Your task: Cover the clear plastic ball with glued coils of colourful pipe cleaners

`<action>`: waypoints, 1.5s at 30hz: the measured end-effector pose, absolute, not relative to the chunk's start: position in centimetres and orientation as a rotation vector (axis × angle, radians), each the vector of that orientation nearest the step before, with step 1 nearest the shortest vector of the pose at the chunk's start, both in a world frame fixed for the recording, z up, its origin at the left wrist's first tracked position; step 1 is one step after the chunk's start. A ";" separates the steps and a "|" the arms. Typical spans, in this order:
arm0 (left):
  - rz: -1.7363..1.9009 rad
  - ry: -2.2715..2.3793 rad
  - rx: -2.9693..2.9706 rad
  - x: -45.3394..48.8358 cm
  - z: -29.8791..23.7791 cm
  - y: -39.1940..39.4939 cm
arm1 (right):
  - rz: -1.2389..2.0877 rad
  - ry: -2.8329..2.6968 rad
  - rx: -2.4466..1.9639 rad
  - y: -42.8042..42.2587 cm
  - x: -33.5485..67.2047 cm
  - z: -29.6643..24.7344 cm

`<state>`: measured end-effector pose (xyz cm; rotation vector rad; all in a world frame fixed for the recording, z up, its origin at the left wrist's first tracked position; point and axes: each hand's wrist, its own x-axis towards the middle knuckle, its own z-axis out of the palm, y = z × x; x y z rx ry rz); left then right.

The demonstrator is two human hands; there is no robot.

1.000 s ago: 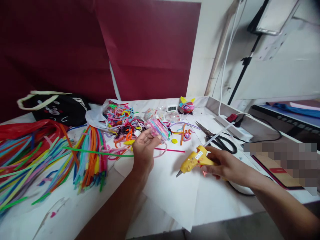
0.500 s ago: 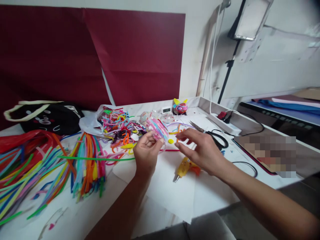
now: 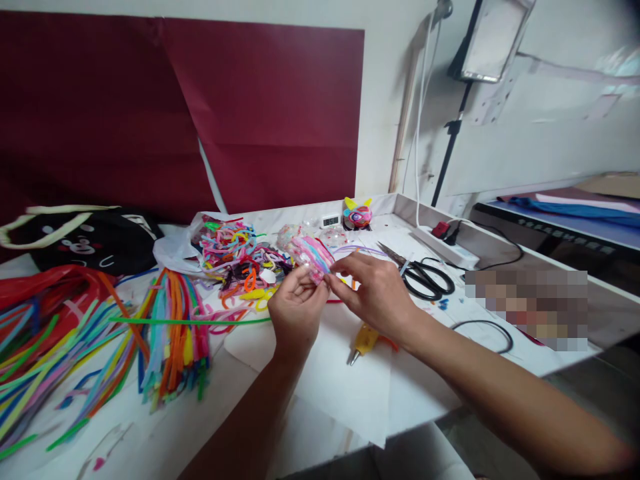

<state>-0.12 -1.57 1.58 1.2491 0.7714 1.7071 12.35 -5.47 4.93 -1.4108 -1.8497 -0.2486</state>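
1. Head view, centre of the frame: the left hand (image 3: 297, 310) holds a pastel striped ball (image 3: 311, 254) above the white table (image 3: 350, 407), its fingers curled narrowly around the ball's lower side.
2. The right hand (image 3: 381, 297) meets it from the right, thumb and forefinger pinched on the ball's right edge.
3. Just below the right hand, a yellow glue gun (image 3: 364, 340) lies on the table.
4. Black scissors (image 3: 426, 277) lie right of centre.
5. Coloured strands (image 3: 173, 330) spread across the lower left.
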 end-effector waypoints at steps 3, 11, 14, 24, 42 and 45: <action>1.726 0.790 1.265 0.0 1.6 -1.5 | -0.296 -1.881 -1.477 -5.6 12.1 5.0; 1.753 0.835 1.201 0.2 1.4 -1.6 | -0.225 -1.838 -1.480 -5.4 11.8 5.3; 1.767 0.827 1.209 0.2 1.4 -1.7 | -0.158 -1.804 -1.455 -5.5 11.8 5.6; 1.796 0.842 1.220 0.3 1.6 -2.2 | 0.063 -1.680 -1.444 -5.5 12.0 6.6; 1.500 0.636 0.835 -0.7 2.2 -0.4 | 0.341 -1.673 -1.304 -4.8 13.4 3.8; 1.514 0.652 0.791 -0.7 2.1 -0.3 | 0.357 -1.658 -1.306 -4.6 13.4 3.3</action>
